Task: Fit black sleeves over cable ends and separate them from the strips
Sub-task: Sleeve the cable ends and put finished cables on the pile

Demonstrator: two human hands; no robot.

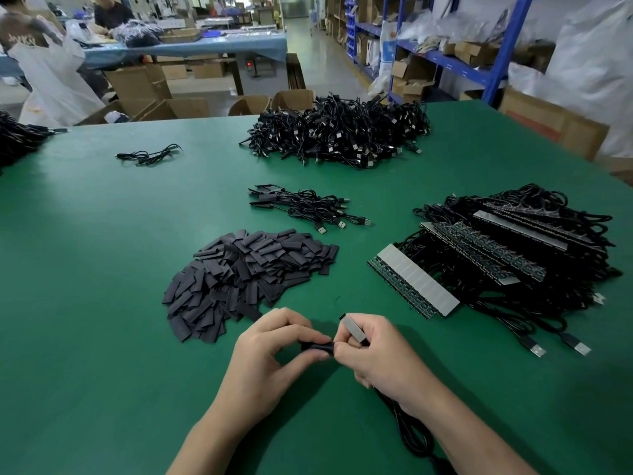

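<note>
Pinching one black sleeve [317, 347] low in the middle, the left hand [270, 358] touches the right hand [373, 354], which grips one cable end [354, 329]. One sleeve pile [246, 279] lies above; stacked strips [416, 279] sit right.

I saw the table [102, 269] with both hands at its near edge, the left hand [270, 354] touching the right hand [373, 354]. A sleeve [317, 347] was pinched between them, and a cable end [354, 329] was in the right one. Just behind the left hand lay the pile of sleeves [246, 279]. To its right, the stack of strips [507, 255] rested on cables. Behind the pile was a small bundle of cables [305, 207]. Further back was the big heap [339, 132], and far to the left one single cable [147, 156] lay apart.
</note>
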